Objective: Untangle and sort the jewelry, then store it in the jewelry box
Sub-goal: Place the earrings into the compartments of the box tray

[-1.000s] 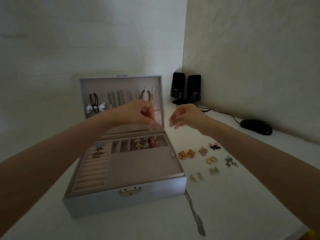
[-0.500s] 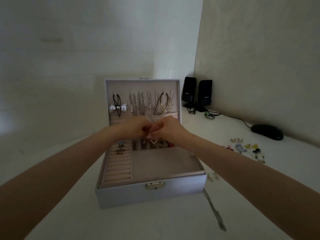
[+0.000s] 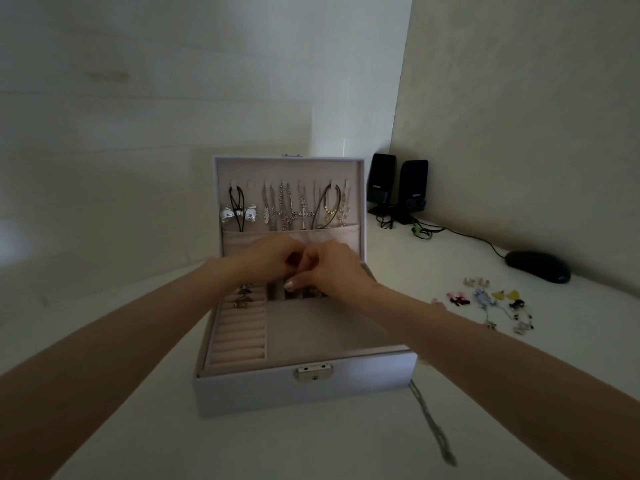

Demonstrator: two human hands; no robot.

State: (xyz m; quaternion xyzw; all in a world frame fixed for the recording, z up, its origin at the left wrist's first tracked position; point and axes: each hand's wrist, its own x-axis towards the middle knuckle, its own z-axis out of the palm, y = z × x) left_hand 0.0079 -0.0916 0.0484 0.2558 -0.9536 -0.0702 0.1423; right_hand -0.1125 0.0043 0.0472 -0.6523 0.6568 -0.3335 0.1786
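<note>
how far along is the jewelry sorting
Done: necklaces hang in the lid of the jewelry box, and a few rings sit in the ring rolls. In hand: the left hand and right hand meet over the back compartments, fingers curled; any item between them is hidden. Left: the earrings on the table and the chain by the box's front corner.

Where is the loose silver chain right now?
In the head view the chain lies on the table just off the front right corner of the jewelry box, running toward the camera, nearer than the loose earrings on the right.
</note>
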